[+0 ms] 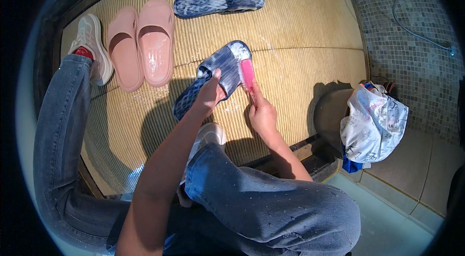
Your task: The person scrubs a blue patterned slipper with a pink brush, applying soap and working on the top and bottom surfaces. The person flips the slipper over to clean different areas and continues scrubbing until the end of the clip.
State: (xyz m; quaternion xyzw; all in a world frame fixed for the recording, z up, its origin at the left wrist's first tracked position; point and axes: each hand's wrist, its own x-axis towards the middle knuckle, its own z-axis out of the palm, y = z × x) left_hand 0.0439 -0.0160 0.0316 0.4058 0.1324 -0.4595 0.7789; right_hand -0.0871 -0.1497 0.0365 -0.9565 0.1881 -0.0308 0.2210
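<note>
My left hand (211,93) grips the side of a dark blue slipper (230,71), its thumb on top of the ribbed strap and its other fingers hidden. White foam covers the slipper's toe end. In my right hand (263,113) is a pink scrubbing brush (247,73), closed round its handle, with the brush head against the foamy toe. Farther off lies a matching blue slipper (218,1), lying on its own. To the left, a pair of pink slippers (156,43) sits side by side, with wet shine on the right one.
A ribbed tan floor (310,28) with wet patches lies under the slippers. My shoes (92,45) rest on it at left and near the middle. At right, a white printed cloth bundle (375,120) hangs over a dark rounded container (332,110). A hose (398,14) runs along the mosaic wall.
</note>
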